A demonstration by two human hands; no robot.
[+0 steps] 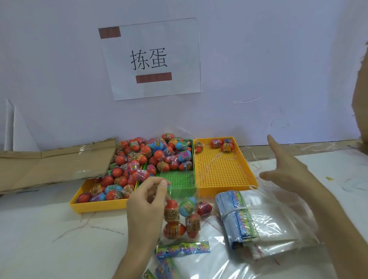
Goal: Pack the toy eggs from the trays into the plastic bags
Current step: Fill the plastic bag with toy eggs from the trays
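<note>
Three trays sat along the surface's far edge: a left yellow tray [97,205] and green tray [180,181] heaped with toy eggs [158,154], and a right yellow tray [222,173] holding four. The left hand [143,205] pinched a plastic bag [181,218] containing five eggs; the right hand [288,173] hovered, fingers [273,142] spread apart.

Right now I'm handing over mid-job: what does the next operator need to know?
Left hand pinches the top of a clear bag holding about five eggs. Right hand is open in the air, holding nothing.
Left tray and green tray still hold many eggs; right tray only a few.
Bundled empty bags lie front right.
Done: one bag loaded. Left: most eggs.
</note>
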